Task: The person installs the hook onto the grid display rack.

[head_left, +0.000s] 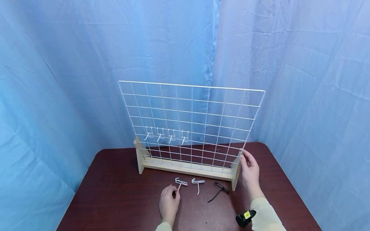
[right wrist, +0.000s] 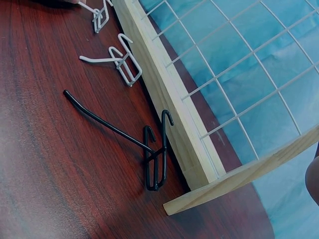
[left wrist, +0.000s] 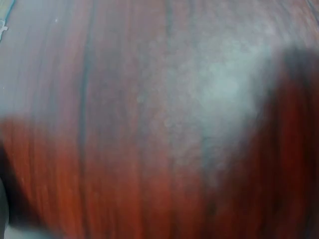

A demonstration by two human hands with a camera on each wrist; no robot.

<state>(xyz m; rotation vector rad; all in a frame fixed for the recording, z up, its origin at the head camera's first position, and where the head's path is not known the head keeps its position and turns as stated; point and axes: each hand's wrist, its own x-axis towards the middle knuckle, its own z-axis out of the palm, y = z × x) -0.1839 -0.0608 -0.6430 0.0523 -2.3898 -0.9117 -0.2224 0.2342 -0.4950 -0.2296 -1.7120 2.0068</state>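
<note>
A: How many hooks do you count?
B: Seven: six white and one black. Four white hooks (head_left: 183, 140) hang in a row on the left half of the white wire grid (head_left: 192, 86); the other three are down on the worktop (head_left: 115, 186), in front of the wooden stand (head_left: 188, 171).
A: Which three?
B: A white hook (head_left: 181, 183) at the left, a second white hook (head_left: 198, 182) in the middle, and the one black hook (head_left: 222, 187) near the stand's right end.
A: And the two hands?
B: Well apart from each other. The left hand (head_left: 169, 202) pinches the straight arm of the leftmost loose hook. The right hand (head_left: 251, 168) grips the stand's right end piece (head_left: 235, 173), thumb in front, beside the grid's edge.
A: How many grids and end pieces?
B: One grid, upright in one stand with two end pieces. One black device (head_left: 245, 218) with a yellow label sits at the right wrist.
</note>
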